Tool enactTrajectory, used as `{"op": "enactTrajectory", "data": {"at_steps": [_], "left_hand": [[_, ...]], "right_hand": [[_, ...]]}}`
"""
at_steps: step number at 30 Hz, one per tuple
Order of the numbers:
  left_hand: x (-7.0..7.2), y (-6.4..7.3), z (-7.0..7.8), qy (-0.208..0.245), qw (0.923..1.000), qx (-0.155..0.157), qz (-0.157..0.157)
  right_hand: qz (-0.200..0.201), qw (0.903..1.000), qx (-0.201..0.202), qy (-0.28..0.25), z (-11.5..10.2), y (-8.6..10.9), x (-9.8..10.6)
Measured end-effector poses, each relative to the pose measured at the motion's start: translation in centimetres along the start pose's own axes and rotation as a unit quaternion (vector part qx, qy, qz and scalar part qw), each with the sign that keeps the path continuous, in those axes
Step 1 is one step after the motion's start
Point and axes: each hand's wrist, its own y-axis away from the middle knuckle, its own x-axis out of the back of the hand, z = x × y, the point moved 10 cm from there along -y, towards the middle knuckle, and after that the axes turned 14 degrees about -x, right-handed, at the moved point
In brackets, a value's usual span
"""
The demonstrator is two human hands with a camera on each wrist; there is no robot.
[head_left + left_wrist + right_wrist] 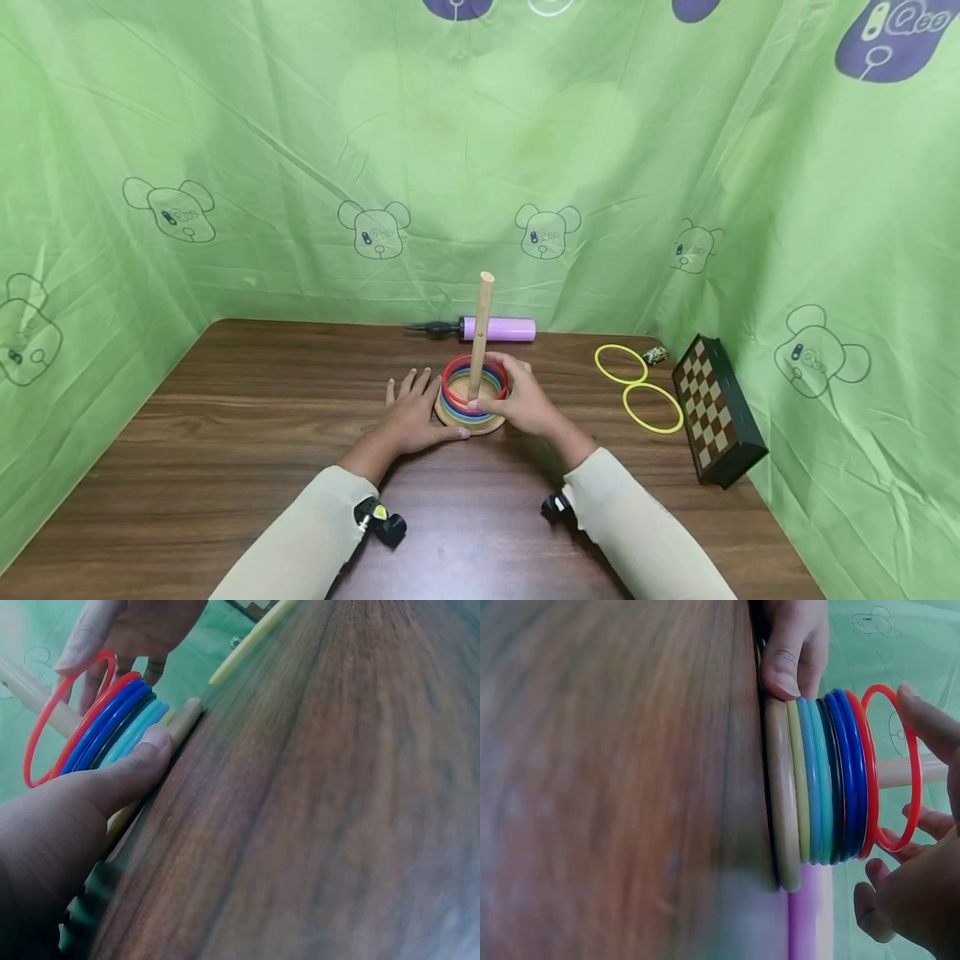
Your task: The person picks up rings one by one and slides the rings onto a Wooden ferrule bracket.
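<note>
A wooden ring-toss stand has a round base (781, 802) and an upright peg (482, 333). Around the peg lies a stack of rings: yellow, light blue, teal, dark, blue (851, 780) and red. My right hand (521, 398) holds a red ring (918, 772) between thumb and fingers, around the peg. This ring tilts at the top of the stack, one side raised off the red ring (869, 780) below. My left hand (412, 414) lies at the base's left side, its fingers spread and its thumb (154, 746) against the front rim.
Two yellow rings (654, 407) lie on the brown table (300, 467) to the right. Beyond them a chessboard box (716, 412) stands on its side, with a small patterned packet (656, 356) nearby. A purple hand pump (510, 329) lies behind the stand, before the green curtain (465, 167).
</note>
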Motion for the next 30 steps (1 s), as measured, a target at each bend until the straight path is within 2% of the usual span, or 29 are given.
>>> {"op": "enactTrajectory", "data": {"at_steps": [6, 12, 30], "left_hand": [[-0.1, 0.1, -0.1, 0.002, 1.0, 0.002, 0.0], [-0.2, -0.1, -0.3, 0.0, 1.0, 0.002, 0.003], [-0.3, -0.1, -0.3, 0.0, 1.0, -0.001, 0.009]], "right_hand": [[-0.011, 0.9998, -0.007, 0.013, 1.0, -0.3, -0.7], [-0.004, 1.0, -0.002, -0.004, 0.8, -0.2, -0.3], [-0.019, 0.9997, -0.012, 0.002, 1.6, -0.2, -0.7]]}}
